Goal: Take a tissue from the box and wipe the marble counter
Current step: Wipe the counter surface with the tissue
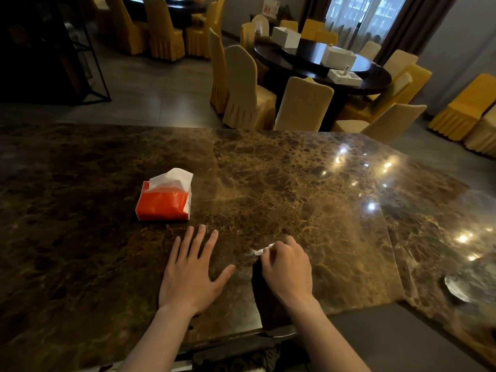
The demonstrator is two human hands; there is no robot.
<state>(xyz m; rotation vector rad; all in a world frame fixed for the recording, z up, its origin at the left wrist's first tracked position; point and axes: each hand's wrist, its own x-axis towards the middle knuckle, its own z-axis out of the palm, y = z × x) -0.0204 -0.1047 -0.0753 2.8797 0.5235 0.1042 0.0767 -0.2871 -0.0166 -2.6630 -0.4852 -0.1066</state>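
Observation:
A red tissue pack (162,204) lies on the brown marble counter (295,183), with a white tissue sticking up from its top. My right hand (288,267) is closed on a crumpled white tissue (261,250) and presses it onto the counter near the front edge; only a small tip of the tissue shows past my fingers. My left hand (192,272) rests flat on the marble with fingers spread, just in front of the pack and left of my right hand.
A glass dish (456,287) sits at the counter's right end. Beyond the counter's far edge stand covered chairs (249,87) around a dark round table (322,65) with white boxes. A dark shelf frame (91,57) stands at the far left.

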